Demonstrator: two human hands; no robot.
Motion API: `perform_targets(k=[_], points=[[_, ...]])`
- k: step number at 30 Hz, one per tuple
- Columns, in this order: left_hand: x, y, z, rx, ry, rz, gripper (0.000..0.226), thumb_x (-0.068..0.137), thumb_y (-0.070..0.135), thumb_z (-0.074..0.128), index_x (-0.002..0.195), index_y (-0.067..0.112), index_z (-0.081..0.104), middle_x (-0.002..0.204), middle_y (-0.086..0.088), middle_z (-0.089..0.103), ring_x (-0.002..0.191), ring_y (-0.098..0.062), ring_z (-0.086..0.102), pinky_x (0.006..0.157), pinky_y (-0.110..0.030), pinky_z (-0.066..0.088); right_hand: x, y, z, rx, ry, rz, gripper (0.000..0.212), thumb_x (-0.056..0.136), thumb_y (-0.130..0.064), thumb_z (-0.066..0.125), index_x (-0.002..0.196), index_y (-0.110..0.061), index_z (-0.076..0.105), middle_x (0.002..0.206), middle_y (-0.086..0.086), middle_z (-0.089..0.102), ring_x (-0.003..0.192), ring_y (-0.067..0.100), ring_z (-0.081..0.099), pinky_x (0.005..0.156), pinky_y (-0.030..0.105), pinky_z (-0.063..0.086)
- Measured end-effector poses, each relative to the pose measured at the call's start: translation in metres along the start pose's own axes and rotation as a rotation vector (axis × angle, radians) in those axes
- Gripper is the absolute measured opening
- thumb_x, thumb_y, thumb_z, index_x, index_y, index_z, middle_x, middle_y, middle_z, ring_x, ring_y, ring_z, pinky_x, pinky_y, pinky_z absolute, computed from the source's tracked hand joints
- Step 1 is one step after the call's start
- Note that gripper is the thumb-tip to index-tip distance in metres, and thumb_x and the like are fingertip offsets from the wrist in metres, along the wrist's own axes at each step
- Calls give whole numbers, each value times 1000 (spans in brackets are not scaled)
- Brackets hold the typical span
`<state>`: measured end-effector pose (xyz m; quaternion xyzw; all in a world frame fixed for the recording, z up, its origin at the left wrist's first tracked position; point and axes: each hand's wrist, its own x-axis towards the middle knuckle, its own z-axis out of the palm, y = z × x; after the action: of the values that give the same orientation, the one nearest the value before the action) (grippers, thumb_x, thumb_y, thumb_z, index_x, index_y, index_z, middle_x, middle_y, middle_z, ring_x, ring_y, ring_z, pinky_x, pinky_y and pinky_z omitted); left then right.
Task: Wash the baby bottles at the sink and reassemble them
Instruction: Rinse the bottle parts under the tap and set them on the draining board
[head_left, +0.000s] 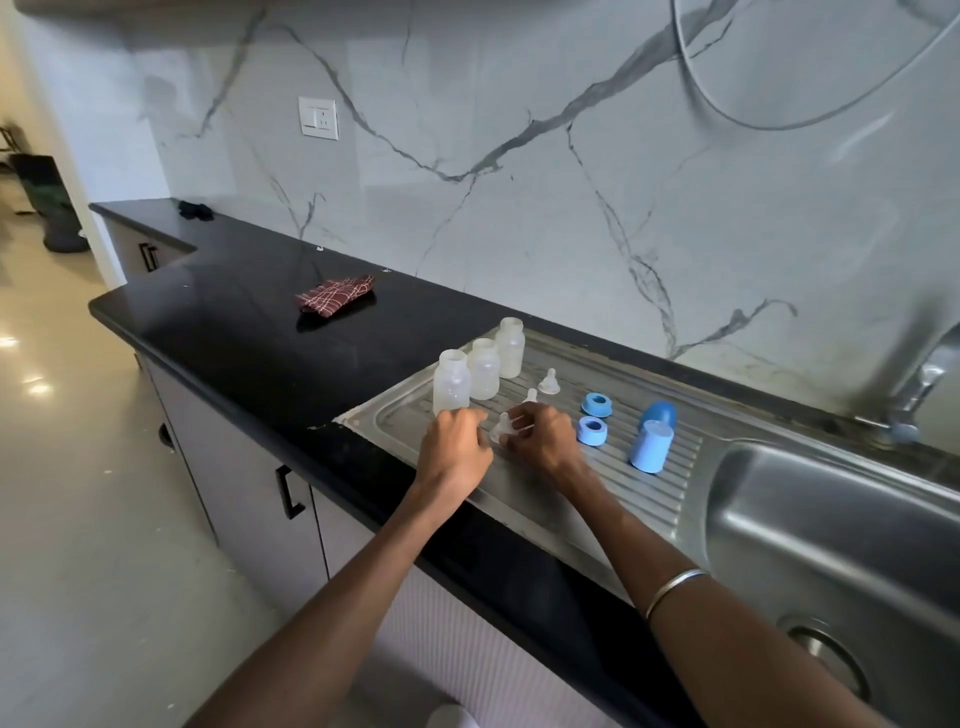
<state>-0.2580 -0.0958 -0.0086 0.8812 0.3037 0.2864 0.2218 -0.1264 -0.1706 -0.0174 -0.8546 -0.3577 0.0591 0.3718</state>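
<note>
Both hands work together over the ribbed drainboard (597, 483) of the steel sink (831, 525), which is set into the black worktop (249, 332). Right hand (543, 441) has its fingers curled around a clear silicone teat (501, 428); left hand (457, 444) is also curled, its fingertips meeting the same teat from the other side, though whether it grips the teat or only steadies it cannot be told. The teat lies between the two hands with its long axis roughly level, base toward the person; its tip is hard to make out. Three open clear bottles (483, 369) stand upright in a diagonal row on the far left of the drainboard, the nearest one just beyond the left hand, so the left hand is the closer one for picking up a bottle. Two blue caps (652, 441) rest to the right, well apart from the hands. Two blue screw rings (595, 418) lie flat just beside the right hand, on its right; judged from this layout, the coming move requires a ring to be brought to the teat, and the right hand is nearer to both rings. Two further teats (540, 389) stand upright just beyond the hands. A folded patterned cloth (335, 295) lies on the worktop, well away to the left.
</note>
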Motion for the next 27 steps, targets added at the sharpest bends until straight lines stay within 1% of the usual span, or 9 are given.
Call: perform_targets(k=[4, 7, 9, 13, 16, 19, 22, 23, 27], points=[[-6, 13, -1, -8, 52, 25, 37, 89, 1, 55, 120, 13, 71, 108, -12, 74, 99, -32, 69, 82, -39, 54, -4, 12, -12, -53, -23, -21, 35, 77, -6, 75, 111, -12, 69, 102, 3, 69, 82, 10, 61, 75, 17, 48], [-14, 30, 3, -14, 98, 99, 41, 86, -1, 55, 121, 13, 70, 101, -12, 75, 92, -32, 70, 76, -39, 55, -14, 25, -30, -59, 4, -24, 32, 80, 1, 69, 109, -11, 70, 98, 2, 68, 82, 11, 61, 81, 24, 55], [-22, 43, 11, -23, 103, 169, 45, 84, -2, 55, 123, 14, 70, 104, -12, 75, 91, -31, 70, 78, -38, 55, -22, 35, -44, -55, 26, -24, 27, 82, 1, 68, 105, -12, 71, 94, 1, 68, 82, 11, 62, 75, 18, 52], [-35, 80, 31, -94, 13, 247, 46, 85, 1, 53, 123, 18, 70, 109, -10, 74, 95, -31, 70, 82, -37, 56, -43, 51, -78, -79, 44, -43, 18, 85, -6, 64, 97, -14, 75, 94, 3, 72, 86, 17, 66, 76, 18, 49], [-45, 118, 51, -164, -59, 332, 45, 85, 0, 52, 123, 17, 70, 114, -9, 73, 99, -29, 69, 87, -36, 55, -63, 72, -119, -103, 100, -23, 19, 83, -3, 63, 95, -10, 76, 92, 7, 75, 88, 21, 69, 68, 10, 43], [-50, 158, 71, -207, -103, 419, 44, 86, -3, 52, 122, 14, 71, 115, -8, 74, 101, -27, 69, 90, -34, 53, -80, 101, -164, -152, 162, 36, 19, 84, -9, 65, 97, -14, 77, 92, 6, 76, 87, 19, 69, 67, 15, 39], [-55, 195, 98, -259, -152, 467, 45, 85, -3, 50, 120, 14, 72, 112, -8, 75, 101, -25, 70, 91, -33, 54, -97, 138, -203, -162, 220, 90, 21, 85, -5, 62, 96, -14, 78, 91, 5, 76, 83, 14, 67, 63, 7, 38], [-58, 207, 104, -266, -168, 486, 45, 85, -3, 49, 120, 14, 71, 112, -8, 75, 102, -25, 70, 91, -34, 54, -103, 149, -213, -160, 228, 115, 21, 85, -5, 62, 95, -14, 78, 90, 4, 76, 82, 13, 67, 65, 6, 40], [-64, 248, 142, -265, -255, 551, 45, 85, -1, 50, 123, 14, 70, 117, -10, 73, 107, -25, 69, 94, -37, 55, -127, 198, -252, -170, 260, 203, 20, 85, -8, 63, 92, -21, 78, 91, -1, 76, 85, 11, 69, 87, 27, 53]])
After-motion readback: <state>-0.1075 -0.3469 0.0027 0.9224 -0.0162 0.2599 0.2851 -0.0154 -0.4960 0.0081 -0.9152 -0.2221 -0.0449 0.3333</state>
